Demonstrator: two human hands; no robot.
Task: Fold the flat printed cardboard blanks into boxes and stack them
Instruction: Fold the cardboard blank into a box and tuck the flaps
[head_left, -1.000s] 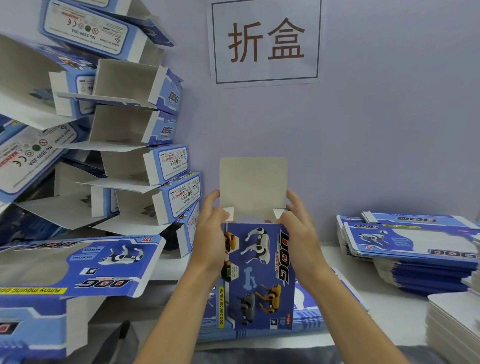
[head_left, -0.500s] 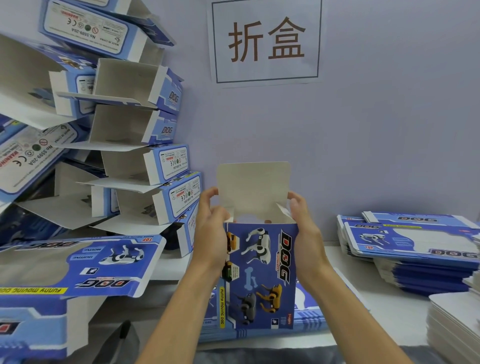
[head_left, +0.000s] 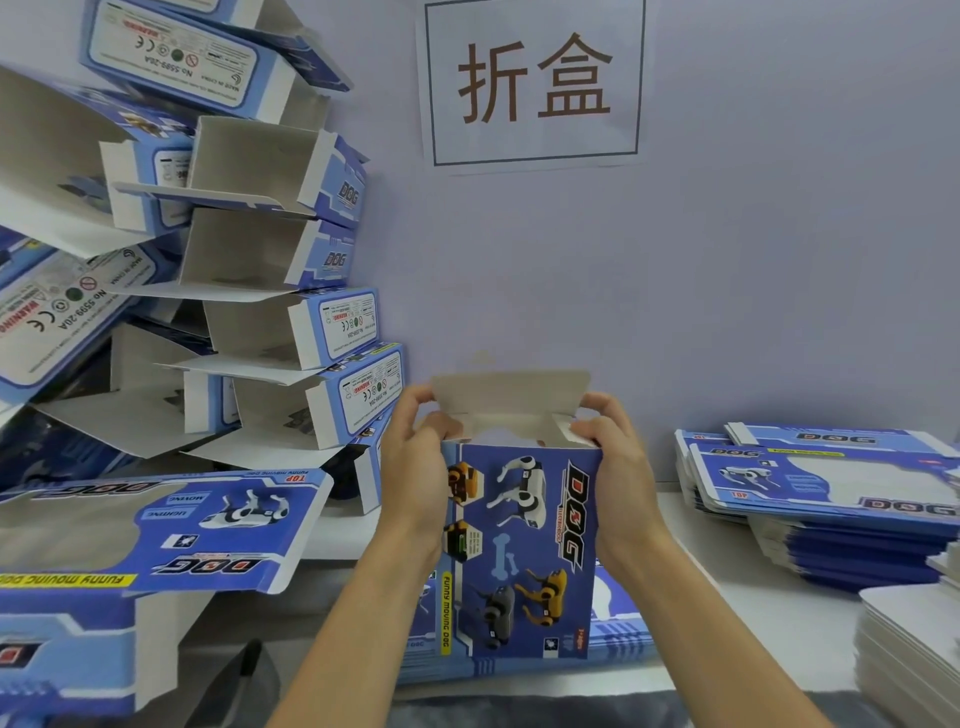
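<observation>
A blue printed DOG box (head_left: 524, 545) stands upright in front of me, opened into a tube. My left hand (head_left: 415, 467) grips its upper left corner and my right hand (head_left: 613, 457) grips its upper right corner. The white top flap (head_left: 511, 395) leans toward me over the opening, with fingers of both hands curled on its side edges. A small side tab (head_left: 569, 428) is tucked inward at the right. Under the box lie flat blanks (head_left: 618, 639) on the white table (head_left: 727, 597).
Several folded boxes (head_left: 291, 249) with open ends pile up at the left against the wall. A large box (head_left: 156, 525) lies at the near left. Stacks of flat blanks (head_left: 831, 499) sit at the right, and a white stack (head_left: 914, 654) at the near right. A paper sign (head_left: 535, 83) hangs above.
The tall top flap has come down from upright and now bends toward me over the opening. Both hands have slid up to the flap's side edges.
</observation>
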